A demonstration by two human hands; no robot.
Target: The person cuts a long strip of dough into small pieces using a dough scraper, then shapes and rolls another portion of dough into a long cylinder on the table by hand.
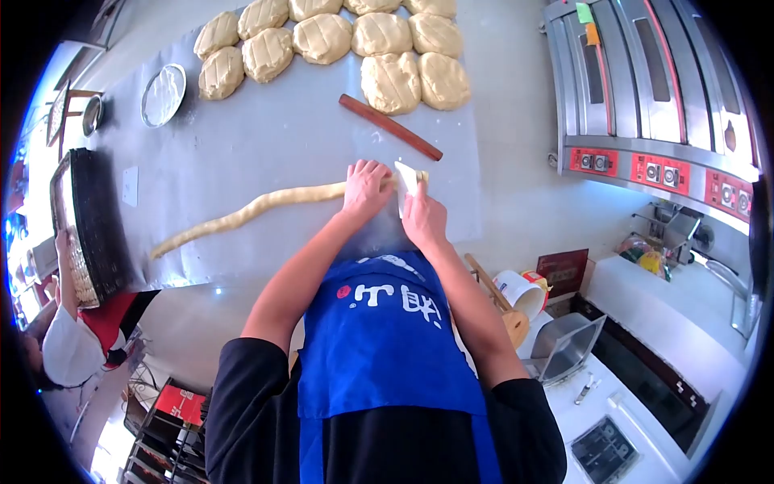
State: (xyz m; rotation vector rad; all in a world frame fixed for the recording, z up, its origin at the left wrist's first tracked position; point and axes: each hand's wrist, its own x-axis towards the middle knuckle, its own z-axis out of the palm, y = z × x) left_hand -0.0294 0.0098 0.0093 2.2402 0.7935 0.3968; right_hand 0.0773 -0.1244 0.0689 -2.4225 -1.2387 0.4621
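A long rope of dough (266,202) stretches over the grey table, thin at its left tip and thicker towards the middle. My left hand (368,190) is closed around the rope near its right end. In my right hand (424,216) is a white flat dough scraper (406,187), its blade standing across the dough just beside my left fingers. A short bit of dough (422,176) shows on the scraper's far side. Whether the blade has gone right through the rope is hidden. Just beyond my hands lies a reddish-brown rolling pin (391,127).
Several scored dough lumps (322,39) lie in rows along the table's far side. A round flour-dusted dish (164,95) sits at left, near a dark woven basket (89,226). Another person (76,343) stands at far left. Ovens (629,89) line the right.
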